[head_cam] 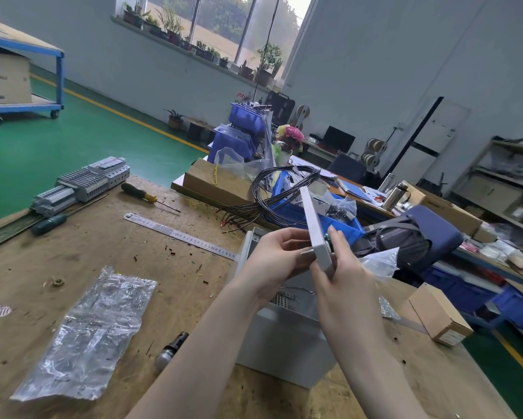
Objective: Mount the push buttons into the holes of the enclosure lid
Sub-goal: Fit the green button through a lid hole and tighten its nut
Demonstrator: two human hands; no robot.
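Observation:
The grey enclosure lid (314, 225) is held up on edge above the open grey enclosure box (287, 343). My right hand (342, 273) grips the lid's lower right edge, thumb along its side; a green button part (327, 238) shows just behind it. My left hand (275, 258) pinches a small metallic part (307, 253) against the lid's left face. Another push button (171, 349), black with a silver head, lies on the wooden bench left of the box. The lid's holes are hidden from me.
A crumpled plastic bag (88, 331) lies front left. A steel ruler (178, 235), two screwdrivers (147, 196) and a terminal block rail (82, 184) sit further back. Black wires (272, 189), blue bins and a cardboard box (440, 316) crowd the right.

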